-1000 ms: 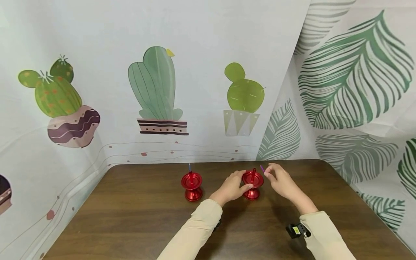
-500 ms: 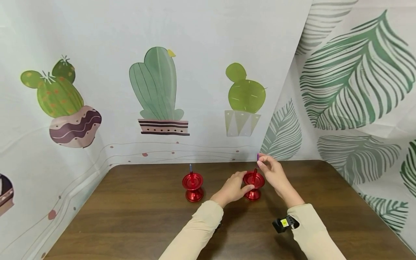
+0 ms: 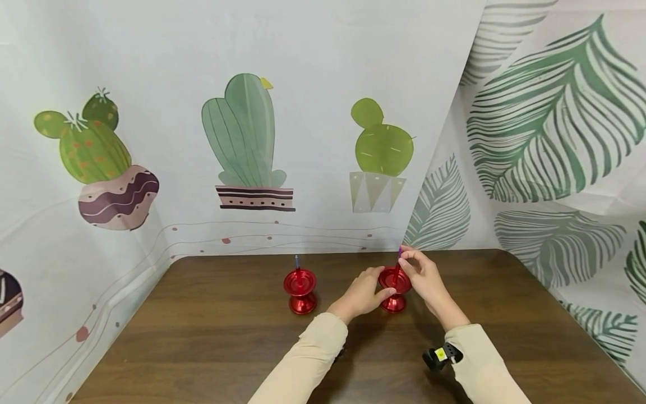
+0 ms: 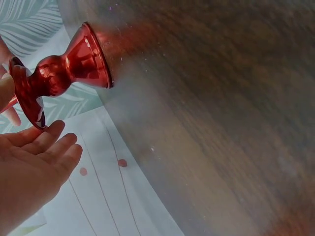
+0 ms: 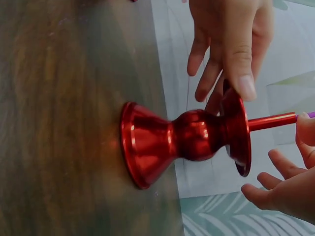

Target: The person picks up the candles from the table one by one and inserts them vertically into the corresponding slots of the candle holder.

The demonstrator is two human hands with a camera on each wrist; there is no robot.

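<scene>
My left hand (image 3: 359, 293) holds the dish rim of the right-hand red metal candle holder (image 3: 393, 304), thumb on the near side and fingers on the far side. In the left wrist view the index fingertip meets the dish edge while the other fingers extend loosely. My right hand (image 3: 425, 279) pinches a thin purple candle (image 3: 400, 252) between thumb and index finger, upright over the holder's central tube (image 5: 273, 121). In the right wrist view the candle's lower end is right at the tube's mouth, partly covered by the thumb. The holder stands upright on the table.
A matching red candle holder (image 3: 302, 303) stands to the left, with a blue candle (image 3: 296, 261) upright in its tube. Both holders are on a dark wooden table (image 3: 222, 336), near its back edge. Behind it hangs a cloth (image 3: 318, 112) printed with cacti and leaves.
My right hand has moved left from beside the holder, turned the tilted purple candle upright over the tube and lowered it to the tube's mouth. My left hand stays on the rim.
</scene>
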